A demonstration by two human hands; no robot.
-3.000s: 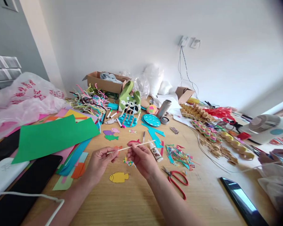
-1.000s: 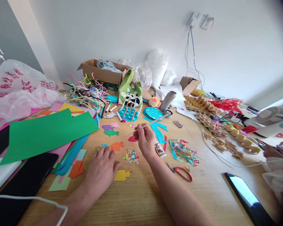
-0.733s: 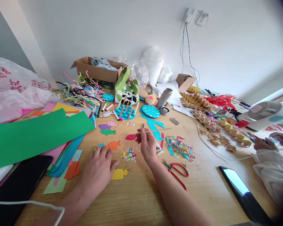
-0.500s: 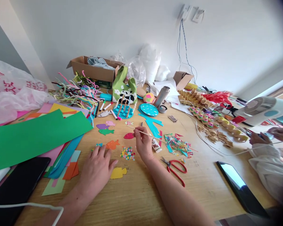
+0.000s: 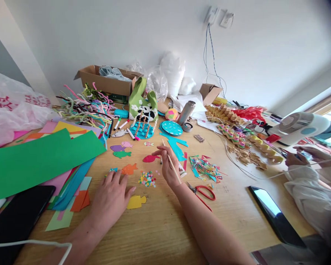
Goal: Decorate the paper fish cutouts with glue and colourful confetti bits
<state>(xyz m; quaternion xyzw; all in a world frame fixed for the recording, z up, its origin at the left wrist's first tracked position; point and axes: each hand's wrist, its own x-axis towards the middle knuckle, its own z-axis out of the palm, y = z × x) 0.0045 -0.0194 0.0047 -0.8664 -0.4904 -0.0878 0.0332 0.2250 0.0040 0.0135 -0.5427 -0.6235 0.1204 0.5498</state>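
Note:
A thin wooden stick (image 5: 174, 167) lies in my right hand (image 5: 169, 167), slanting across the palm with its tip up past the fingers. Beside those fingertips is a red paper fish (image 5: 150, 158). My left hand (image 5: 113, 189) rests flat with fingers spread, over part of a small blue patterned piece (image 5: 113, 169). An orange paper fish (image 5: 130, 169) lies at its fingertips and a yellow paper fish (image 5: 136, 202) by its thumb. Between the hands sits a heap of coloured paper dots (image 5: 147, 179). Partly behind my right hand lies a small tube (image 5: 182, 170).
Red-handled scissors (image 5: 205, 193) and paper scraps (image 5: 204, 167) lie right of my forearm. Farther right are a phone (image 5: 276, 215), a white fan (image 5: 300, 127) and another person's hands (image 5: 298, 158). Coloured paper sheets (image 5: 44, 158) cover the left. A steel flask (image 5: 187, 112) stands behind.
The stick has swung from lying nearly level to a steeper slant, its tip now pointing up and away. My right hand has turned and its fingers have loosened. The view shifted slightly.

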